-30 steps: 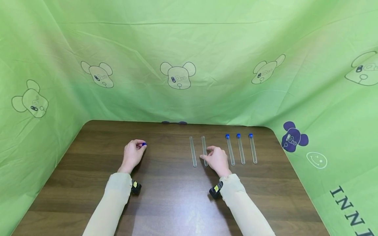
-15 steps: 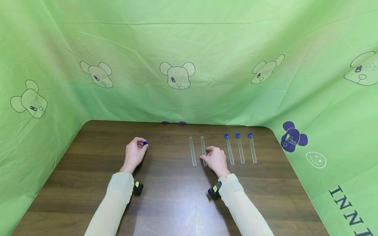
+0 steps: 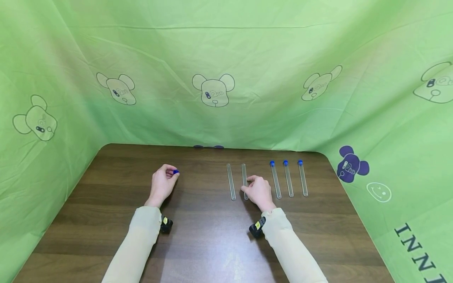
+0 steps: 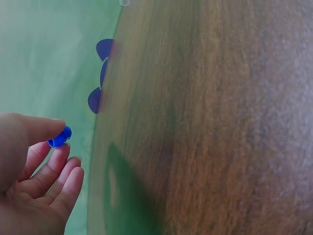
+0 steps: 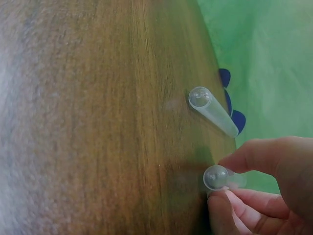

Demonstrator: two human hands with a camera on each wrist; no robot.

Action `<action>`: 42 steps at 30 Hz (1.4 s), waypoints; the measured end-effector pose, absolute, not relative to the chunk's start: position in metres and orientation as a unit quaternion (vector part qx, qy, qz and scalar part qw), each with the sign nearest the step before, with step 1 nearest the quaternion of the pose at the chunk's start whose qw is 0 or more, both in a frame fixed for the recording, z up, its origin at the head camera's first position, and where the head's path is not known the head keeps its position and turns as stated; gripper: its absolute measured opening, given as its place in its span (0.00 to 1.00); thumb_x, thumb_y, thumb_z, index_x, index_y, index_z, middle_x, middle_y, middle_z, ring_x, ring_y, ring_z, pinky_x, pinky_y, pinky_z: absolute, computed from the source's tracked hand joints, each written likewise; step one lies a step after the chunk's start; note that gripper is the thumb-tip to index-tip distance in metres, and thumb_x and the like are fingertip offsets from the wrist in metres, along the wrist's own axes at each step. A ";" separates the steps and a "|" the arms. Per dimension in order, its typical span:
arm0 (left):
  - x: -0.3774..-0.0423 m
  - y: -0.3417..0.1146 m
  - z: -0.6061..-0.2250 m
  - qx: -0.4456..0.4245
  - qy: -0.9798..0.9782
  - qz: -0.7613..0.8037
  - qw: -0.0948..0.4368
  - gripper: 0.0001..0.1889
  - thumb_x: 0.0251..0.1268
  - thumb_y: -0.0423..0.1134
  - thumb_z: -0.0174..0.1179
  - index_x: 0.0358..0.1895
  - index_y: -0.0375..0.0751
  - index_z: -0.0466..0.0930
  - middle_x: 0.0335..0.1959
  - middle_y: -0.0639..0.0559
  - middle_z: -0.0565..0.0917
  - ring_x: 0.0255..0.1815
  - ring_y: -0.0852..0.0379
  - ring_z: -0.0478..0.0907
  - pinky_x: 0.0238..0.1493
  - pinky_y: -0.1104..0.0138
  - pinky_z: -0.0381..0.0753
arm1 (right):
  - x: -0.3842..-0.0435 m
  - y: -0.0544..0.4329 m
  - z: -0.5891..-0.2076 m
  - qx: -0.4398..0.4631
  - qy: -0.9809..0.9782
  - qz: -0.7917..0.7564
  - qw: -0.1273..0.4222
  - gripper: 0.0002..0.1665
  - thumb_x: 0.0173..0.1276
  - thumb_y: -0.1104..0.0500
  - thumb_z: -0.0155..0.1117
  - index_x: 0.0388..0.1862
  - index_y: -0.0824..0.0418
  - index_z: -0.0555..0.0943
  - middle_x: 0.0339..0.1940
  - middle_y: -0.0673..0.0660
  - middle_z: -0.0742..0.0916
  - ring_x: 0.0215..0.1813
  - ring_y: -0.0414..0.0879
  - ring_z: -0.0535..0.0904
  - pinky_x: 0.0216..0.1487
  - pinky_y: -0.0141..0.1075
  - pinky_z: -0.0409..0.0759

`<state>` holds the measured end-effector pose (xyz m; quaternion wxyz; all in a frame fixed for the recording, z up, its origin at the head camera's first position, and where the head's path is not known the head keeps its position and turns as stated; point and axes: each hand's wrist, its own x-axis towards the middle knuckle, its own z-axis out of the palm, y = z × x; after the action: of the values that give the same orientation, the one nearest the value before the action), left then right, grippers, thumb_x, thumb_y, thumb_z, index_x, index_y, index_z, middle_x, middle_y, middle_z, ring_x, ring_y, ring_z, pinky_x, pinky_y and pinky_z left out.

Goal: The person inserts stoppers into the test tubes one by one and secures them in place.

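Observation:
Between thumb and fingertips, my left hand (image 3: 163, 184) pinches a small blue cap (image 4: 60, 137) above the left part of the table. The cap's hollow underside partly shows in the left wrist view. My right hand (image 3: 259, 191) holds a clear, capless test tube (image 3: 244, 172) near its lower, rounded end, thumb on one side and fingers on the other. In the right wrist view that end faces the camera, and the fingers hide part of the tube. Just left of it lies a second capless test tube (image 3: 231, 182), touched by neither hand.
To the right of my right hand lie three test tubes with blue caps: one nearest (image 3: 275, 181), a middle one (image 3: 288, 181) and an outer one (image 3: 302, 181). A green printed cloth (image 3: 212, 125) stands around the back and sides of the brown wooden table (image 3: 201, 236).
My left hand has shifted slightly right and away from me, carrying the blue cap. My right hand stays almost still on the test tube.

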<state>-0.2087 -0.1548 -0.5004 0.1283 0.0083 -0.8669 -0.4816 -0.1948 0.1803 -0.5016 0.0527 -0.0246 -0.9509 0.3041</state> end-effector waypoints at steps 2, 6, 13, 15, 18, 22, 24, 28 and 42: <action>-0.209 -0.155 -0.501 0.009 -0.867 -0.481 0.128 0.08 0.66 0.29 0.68 0.45 0.30 0.81 0.40 0.38 0.84 0.42 0.44 0.83 0.49 0.54 0.83 | -0.194 0.180 -0.501 -0.023 -0.950 0.305 0.052 0.23 0.56 0.57 0.74 0.49 0.67 0.86 0.23 0.50 0.86 0.30 0.48 0.84 0.39 0.49 0.81; -0.210 -0.154 -0.500 0.009 -0.868 -0.480 0.128 0.09 0.66 0.29 0.68 0.45 0.30 0.82 0.40 0.39 0.84 0.42 0.44 0.83 0.49 0.54 0.83 | -0.194 0.181 -0.499 -0.022 -0.950 0.308 0.050 0.23 0.57 0.56 0.74 0.50 0.67 0.86 0.24 0.50 0.87 0.31 0.48 0.84 0.39 0.49 0.81; -0.209 -0.154 -0.496 0.003 -0.867 -0.482 0.126 0.08 0.66 0.29 0.68 0.44 0.31 0.82 0.39 0.39 0.84 0.42 0.45 0.83 0.48 0.55 0.83 | -0.195 0.183 -0.499 -0.024 -0.945 0.322 0.045 0.23 0.58 0.58 0.73 0.51 0.68 0.85 0.24 0.50 0.87 0.29 0.47 0.83 0.37 0.47 0.81; -0.210 -0.154 -0.496 0.001 -0.868 -0.480 0.126 0.08 0.66 0.29 0.68 0.45 0.31 0.82 0.39 0.39 0.84 0.42 0.45 0.83 0.48 0.55 0.83 | -0.195 0.184 -0.498 -0.026 -0.944 0.324 0.045 0.23 0.58 0.58 0.73 0.51 0.68 0.85 0.24 0.50 0.86 0.29 0.46 0.83 0.37 0.47 0.81; -0.210 -0.155 -0.495 -0.002 -0.869 -0.479 0.125 0.08 0.66 0.29 0.68 0.45 0.31 0.82 0.39 0.39 0.84 0.42 0.45 0.82 0.49 0.55 0.83 | -0.196 0.185 -0.498 -0.024 -0.944 0.326 0.047 0.23 0.58 0.58 0.72 0.51 0.67 0.85 0.23 0.49 0.86 0.28 0.45 0.81 0.37 0.46 0.80; -0.210 -0.155 -0.494 -0.002 -0.869 -0.479 0.123 0.08 0.66 0.30 0.68 0.44 0.31 0.82 0.39 0.39 0.84 0.42 0.45 0.82 0.48 0.55 0.83 | -0.196 0.185 -0.497 -0.022 -0.942 0.330 0.048 0.23 0.58 0.58 0.72 0.51 0.67 0.85 0.22 0.48 0.85 0.27 0.44 0.80 0.36 0.45 0.80; -0.210 -0.155 -0.493 -0.001 -0.869 -0.479 0.124 0.08 0.66 0.30 0.68 0.44 0.31 0.82 0.39 0.39 0.84 0.42 0.45 0.83 0.48 0.55 0.83 | -0.196 0.186 -0.497 -0.022 -0.941 0.334 0.047 0.23 0.58 0.59 0.71 0.52 0.67 0.85 0.23 0.48 0.85 0.27 0.45 0.80 0.36 0.45 0.80; -0.212 -0.154 -0.493 -0.001 -0.870 -0.476 0.125 0.08 0.66 0.30 0.68 0.45 0.31 0.83 0.39 0.40 0.84 0.41 0.45 0.83 0.48 0.56 0.83 | -0.195 0.186 -0.495 -0.020 -0.940 0.338 0.049 0.23 0.58 0.59 0.71 0.52 0.67 0.85 0.23 0.49 0.86 0.27 0.45 0.80 0.37 0.46 0.80; -0.213 -0.152 -0.494 0.000 -0.874 -0.472 0.114 0.08 0.67 0.30 0.67 0.46 0.32 0.82 0.39 0.41 0.84 0.42 0.46 0.83 0.48 0.56 0.83 | -0.191 0.182 -0.492 -0.012 -0.934 0.352 0.051 0.21 0.59 0.60 0.70 0.51 0.67 0.85 0.23 0.49 0.85 0.25 0.44 0.79 0.35 0.44 0.79</action>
<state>-0.2129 -0.1519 -0.4945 0.1143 -0.0005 -0.8744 -0.4716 -0.1911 0.1819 -0.4922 0.0510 -0.0124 -0.9345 0.3521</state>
